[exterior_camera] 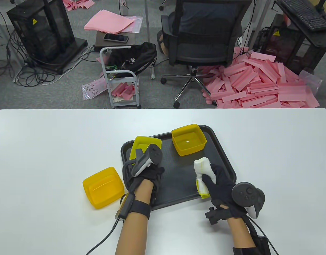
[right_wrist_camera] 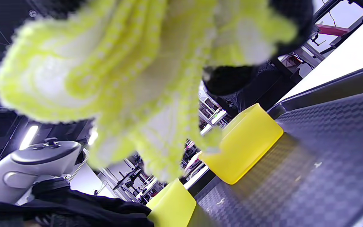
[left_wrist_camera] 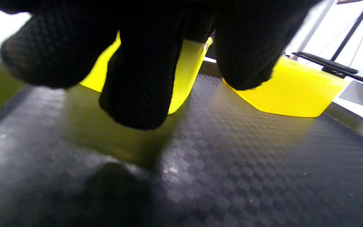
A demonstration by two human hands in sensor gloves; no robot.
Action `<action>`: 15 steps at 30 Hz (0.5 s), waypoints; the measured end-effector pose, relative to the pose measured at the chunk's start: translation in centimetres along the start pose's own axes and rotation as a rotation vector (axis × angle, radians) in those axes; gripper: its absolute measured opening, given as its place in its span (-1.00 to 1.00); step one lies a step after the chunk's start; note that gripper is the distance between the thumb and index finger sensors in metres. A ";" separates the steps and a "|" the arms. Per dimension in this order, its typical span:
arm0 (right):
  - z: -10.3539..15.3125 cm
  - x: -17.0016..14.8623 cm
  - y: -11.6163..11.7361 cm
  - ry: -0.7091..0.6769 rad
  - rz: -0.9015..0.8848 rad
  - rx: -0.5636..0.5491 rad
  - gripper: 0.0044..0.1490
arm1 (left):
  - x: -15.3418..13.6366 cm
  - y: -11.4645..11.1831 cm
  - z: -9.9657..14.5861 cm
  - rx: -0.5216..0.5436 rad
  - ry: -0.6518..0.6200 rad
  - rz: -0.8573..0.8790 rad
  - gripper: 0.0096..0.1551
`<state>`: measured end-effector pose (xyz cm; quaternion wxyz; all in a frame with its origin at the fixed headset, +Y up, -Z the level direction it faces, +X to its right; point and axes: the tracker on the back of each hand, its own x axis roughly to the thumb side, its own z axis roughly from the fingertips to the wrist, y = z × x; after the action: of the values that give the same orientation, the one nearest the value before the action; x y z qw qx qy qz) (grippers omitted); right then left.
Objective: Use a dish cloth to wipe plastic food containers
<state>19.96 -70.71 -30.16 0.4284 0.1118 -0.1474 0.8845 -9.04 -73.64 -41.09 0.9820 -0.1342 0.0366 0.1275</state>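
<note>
from my seat the next step looks like picking up a container to wipe, so i'd take the near-left yellow container (exterior_camera: 146, 144) by its rim and tip its opening toward the cloth. going left to right: one yellow container (exterior_camera: 103, 187) sits on the white table (exterior_camera: 46, 138), off the tray. my left hand (exterior_camera: 143, 176) hovers palm down over the black tray (exterior_camera: 179, 186), fingers (left_wrist_camera: 137, 94) loose, gripping nothing, just short of that near-left container. the far yellow container (exterior_camera: 188, 139) stands upright on the tray. my right hand (exterior_camera: 218, 186) clenches the bunched dish cloth (exterior_camera: 203, 170) over the tray's right side.
</note>
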 end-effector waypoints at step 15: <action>0.1 0.0 0.2 -0.006 -0.001 0.025 -0.28 | -0.6 -0.5 1.8 0.176 0.032 -0.020 -0.54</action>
<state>19.81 -70.89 -30.15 0.4271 0.1197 -0.1378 0.8856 -9.42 -73.80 -39.12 0.9905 -0.0500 0.0618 0.1120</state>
